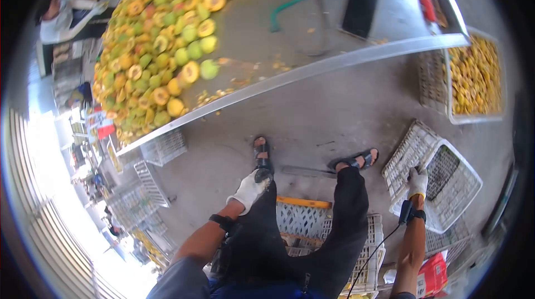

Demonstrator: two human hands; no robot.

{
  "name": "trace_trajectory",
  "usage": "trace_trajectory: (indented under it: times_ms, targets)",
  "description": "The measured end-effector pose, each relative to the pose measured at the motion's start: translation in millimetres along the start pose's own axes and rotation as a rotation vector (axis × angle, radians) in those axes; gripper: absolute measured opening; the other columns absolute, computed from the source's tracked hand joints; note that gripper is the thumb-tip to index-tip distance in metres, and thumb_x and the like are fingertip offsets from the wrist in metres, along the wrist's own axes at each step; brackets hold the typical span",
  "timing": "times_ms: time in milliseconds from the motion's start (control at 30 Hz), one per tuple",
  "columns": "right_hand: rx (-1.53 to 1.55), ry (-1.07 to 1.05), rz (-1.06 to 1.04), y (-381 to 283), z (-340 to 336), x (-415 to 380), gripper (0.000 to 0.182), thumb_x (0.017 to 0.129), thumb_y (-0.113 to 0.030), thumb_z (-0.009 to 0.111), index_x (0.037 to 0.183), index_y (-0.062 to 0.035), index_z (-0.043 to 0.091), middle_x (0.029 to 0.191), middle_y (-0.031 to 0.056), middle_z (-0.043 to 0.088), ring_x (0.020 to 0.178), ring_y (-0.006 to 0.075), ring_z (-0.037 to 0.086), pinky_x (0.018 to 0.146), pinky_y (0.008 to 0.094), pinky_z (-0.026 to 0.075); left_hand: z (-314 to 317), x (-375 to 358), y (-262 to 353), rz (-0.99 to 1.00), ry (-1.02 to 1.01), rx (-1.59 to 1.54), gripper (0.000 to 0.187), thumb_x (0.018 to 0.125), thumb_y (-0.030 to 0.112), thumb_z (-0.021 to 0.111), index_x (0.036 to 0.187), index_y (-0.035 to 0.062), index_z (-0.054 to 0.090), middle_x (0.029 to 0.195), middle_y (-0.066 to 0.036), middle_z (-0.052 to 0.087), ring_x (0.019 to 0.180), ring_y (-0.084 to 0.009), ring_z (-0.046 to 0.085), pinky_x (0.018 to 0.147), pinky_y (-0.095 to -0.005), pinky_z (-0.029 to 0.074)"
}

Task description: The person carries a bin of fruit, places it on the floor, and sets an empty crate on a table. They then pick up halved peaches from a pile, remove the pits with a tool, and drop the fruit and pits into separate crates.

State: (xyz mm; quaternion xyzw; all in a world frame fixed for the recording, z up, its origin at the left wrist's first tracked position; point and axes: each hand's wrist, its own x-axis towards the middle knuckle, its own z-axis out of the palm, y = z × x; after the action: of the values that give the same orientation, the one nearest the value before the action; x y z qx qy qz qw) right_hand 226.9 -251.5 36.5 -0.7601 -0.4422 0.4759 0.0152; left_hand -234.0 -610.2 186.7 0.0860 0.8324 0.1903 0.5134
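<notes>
My right hand, in a white glove, grips the rim of an empty white plastic crate that stands tilted on the floor at my right. My left hand, also gloved, rests on my left knee with its fingers curled and nothing in it. I sit with both legs in dark trousers and sandals stretched out toward a metal table.
The table carries a large heap of halved yellow-green fruit, a dark phone and a green tool. A crate of yellow fruit pieces stands at the right. More white crates are under me; another person is far left.
</notes>
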Motion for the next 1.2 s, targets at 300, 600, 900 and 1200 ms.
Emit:
trace_trajectory:
  times_ms: [300, 600, 900, 1200]
  targets:
    - [-0.107, -0.138, -0.053, 27.3, 22.9, -26.0, 0.005, 0.088, -0.005, 0.059, 0.083, -0.0035, 0.059, 0.063, 0.0009, 0.056, 0.049, 0.0114, 0.051, 0.045, 0.0288, 0.041, -46.4, -69.4, -57.1, -0.017, 0.095, 0.399, 0.047, 0.085, 0.036, 0.066, 0.122, 0.0070, 0.059, 0.119, -0.020, 0.062, 0.111, -0.0390, 0.058, 0.095, -0.0448, 0.047]
    - [-0.993, 0.103, -0.227, -110.1, 62.4, -87.5, 0.042, 0.093, -0.028, 0.060, 0.117, 0.0073, 0.057, 0.112, 0.0280, 0.063, 0.105, 0.0422, 0.060, 0.092, 0.0437, 0.046, -29.7, -76.4, -92.0, -0.049, 0.178, 0.254, 0.039, 0.081, 0.028, 0.070, 0.113, 0.0074, 0.063, 0.112, -0.017, 0.065, 0.103, -0.0377, 0.061, 0.089, -0.0450, 0.050]
    - [-1.075, -0.589, -0.696, -133.9, 203.4, -175.6, 0.024, 0.089, -0.026, 0.055, 0.102, -0.0087, 0.065, 0.095, 0.0130, 0.069, 0.078, 0.0351, 0.069, 0.069, 0.0456, 0.053, -17.2, -81.5, -111.5, -0.064, 0.242, 0.148, 0.030, 0.077, 0.013, 0.073, 0.106, 0.0069, 0.065, 0.100, -0.015, 0.066, 0.095, -0.0353, 0.063, 0.084, -0.0399, 0.051]
    - [-0.897, -0.770, -0.533, -80.0, 247.6, -233.6, 0.030, 0.088, -0.033, 0.060, 0.097, -0.0047, 0.067, 0.091, 0.0237, 0.067, 0.092, 0.0430, 0.064, 0.083, 0.0460, 0.051, -21.6, -84.8, -144.4, -0.150, 0.223, -0.139, 0.032, 0.080, -0.005, 0.067, 0.112, -0.0004, 0.064, 0.102, -0.010, 0.065, 0.094, -0.0194, 0.065, 0.088, -0.0294, 0.050]
